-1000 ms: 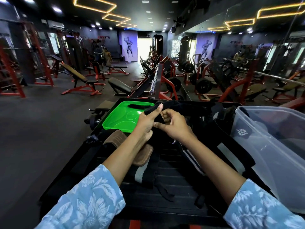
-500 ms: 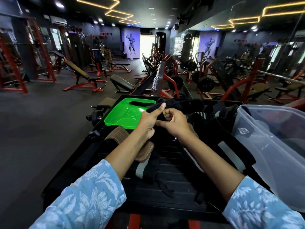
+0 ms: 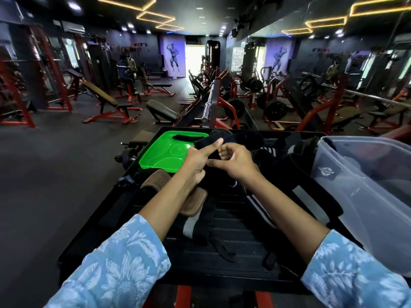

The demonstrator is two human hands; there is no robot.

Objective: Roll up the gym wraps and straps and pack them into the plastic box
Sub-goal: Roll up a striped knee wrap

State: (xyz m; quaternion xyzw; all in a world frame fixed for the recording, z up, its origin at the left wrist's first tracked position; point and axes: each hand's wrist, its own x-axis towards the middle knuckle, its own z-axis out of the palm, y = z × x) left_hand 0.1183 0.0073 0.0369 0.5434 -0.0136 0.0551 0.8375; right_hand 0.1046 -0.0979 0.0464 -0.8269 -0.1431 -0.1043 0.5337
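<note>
Over the last second the 2 hands have barely shifted on the black wrap point(image 3: 231, 138); the right hand's fingers have tightened a little and the view has tipped slightly, so the roll seems to be advancing only by small turns and is likely far from finished.

The left hand point(image 3: 196, 157) pinches the wrap's near end, thumb stretched along the fabric and fingers curled beneath. The right hand point(image 3: 235, 162) meets it from the right, fingers curled inward around the same end, thumb touching the left hand. Both forearms reach forward from the near edge, held above the black tabletop point(image 3: 233, 252).

The wrap's free length trails to the far right, past the green lid point(image 3: 164, 152) lying far left. The clear plastic box point(image 3: 367, 187) stands open at the right edge, well apart from the hands. More straps, among them a brown pad point(image 3: 193, 202), lie loose beneath the arms, not yet rolled.
</note>
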